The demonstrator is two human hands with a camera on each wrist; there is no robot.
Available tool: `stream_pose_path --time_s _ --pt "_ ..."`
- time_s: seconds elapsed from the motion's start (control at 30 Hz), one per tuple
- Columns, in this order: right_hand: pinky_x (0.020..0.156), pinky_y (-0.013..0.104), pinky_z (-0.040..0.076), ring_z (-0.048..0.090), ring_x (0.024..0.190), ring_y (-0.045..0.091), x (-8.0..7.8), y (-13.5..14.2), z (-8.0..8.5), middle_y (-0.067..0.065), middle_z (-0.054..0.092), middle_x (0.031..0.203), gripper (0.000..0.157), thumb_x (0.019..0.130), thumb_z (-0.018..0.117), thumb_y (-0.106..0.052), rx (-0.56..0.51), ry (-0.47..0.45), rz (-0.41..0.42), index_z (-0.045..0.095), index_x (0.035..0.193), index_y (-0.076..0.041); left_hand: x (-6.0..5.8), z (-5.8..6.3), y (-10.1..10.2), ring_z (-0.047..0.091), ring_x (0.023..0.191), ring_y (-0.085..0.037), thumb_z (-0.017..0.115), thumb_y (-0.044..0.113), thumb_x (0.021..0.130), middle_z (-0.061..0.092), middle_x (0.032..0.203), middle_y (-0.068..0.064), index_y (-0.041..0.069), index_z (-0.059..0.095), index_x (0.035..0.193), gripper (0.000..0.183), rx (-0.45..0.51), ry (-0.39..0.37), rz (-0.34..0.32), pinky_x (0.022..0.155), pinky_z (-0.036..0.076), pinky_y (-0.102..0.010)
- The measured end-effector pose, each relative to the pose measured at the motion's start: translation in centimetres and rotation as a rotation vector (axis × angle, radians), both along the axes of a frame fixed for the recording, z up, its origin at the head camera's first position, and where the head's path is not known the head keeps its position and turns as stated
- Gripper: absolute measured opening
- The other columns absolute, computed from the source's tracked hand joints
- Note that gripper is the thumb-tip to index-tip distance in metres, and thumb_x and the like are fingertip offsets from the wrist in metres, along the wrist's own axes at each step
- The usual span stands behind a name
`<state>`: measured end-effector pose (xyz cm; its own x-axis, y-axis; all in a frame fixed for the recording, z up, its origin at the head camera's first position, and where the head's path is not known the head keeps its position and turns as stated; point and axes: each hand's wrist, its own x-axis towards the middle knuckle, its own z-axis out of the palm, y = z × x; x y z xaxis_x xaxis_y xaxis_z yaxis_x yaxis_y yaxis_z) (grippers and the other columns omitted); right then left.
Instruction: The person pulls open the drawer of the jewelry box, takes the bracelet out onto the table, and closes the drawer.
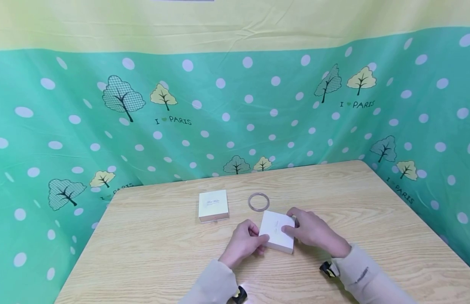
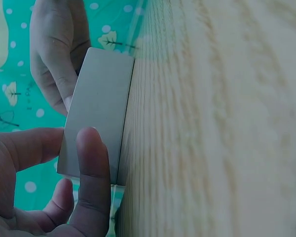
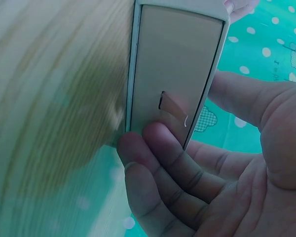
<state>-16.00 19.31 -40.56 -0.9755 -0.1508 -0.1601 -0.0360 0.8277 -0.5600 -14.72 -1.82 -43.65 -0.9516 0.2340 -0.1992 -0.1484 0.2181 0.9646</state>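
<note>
A white square box point(image 1: 274, 221) with small lettering on its lid lies flat on the table between my hands. My left hand point(image 1: 244, 240) grips its left side, the thumb on the lid's edge and the fingertips against the plain side wall point(image 2: 101, 89). At the opposite side, my right hand point(image 1: 315, 228) holds the box with the thumb on top. In the right wrist view, a beige drawer front point(image 3: 180, 54) shows inside the white sleeve, bearing a short ribbon tab point(image 3: 173, 109). Fingertips of the right hand touch the drawer front just below that tab.
A second white box point(image 1: 213, 202) with similar lettering sits farther back to the left on the wooden table point(image 1: 162, 249). Behind my box lies a greyish bangle-like ring point(image 1: 250, 203). A green dotted curtain point(image 1: 204, 93) hangs around the table's back and sides.
</note>
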Motion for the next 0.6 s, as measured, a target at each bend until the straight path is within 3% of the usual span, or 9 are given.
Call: stream_pose_path --time_s 0.4,0.6 --pt "0.051 0.028 0.045 0.052 0.061 0.015 0.0 -0.9 0.0 0.001 0.058 0.079 0.049 0.086 0.070 -0.034 0.002 0.003 0.011 0.055 0.126 -0.008 0.2 0.0 -0.7 0.062 0.051 -0.018 0.074 0.005 0.080 0.056 0.072 -0.009 0.000 0.048 0.090 0.028 -0.027 -0.005 0.011 0.049 0.059 -0.031" --pt "0.051 0.029 0.046 0.052 0.062 0.015 0.1 -1.3 0.0 0.000 0.059 0.079 0.049 0.085 0.072 -0.032 -0.012 0.009 0.027 0.056 0.125 -0.008 0.4 0.0 -1.3 0.062 0.052 -0.018 0.074 0.003 0.079 0.056 0.073 -0.010 -0.001 0.048 0.090 0.029 0.014 -0.028 0.020 0.051 0.060 -0.033"
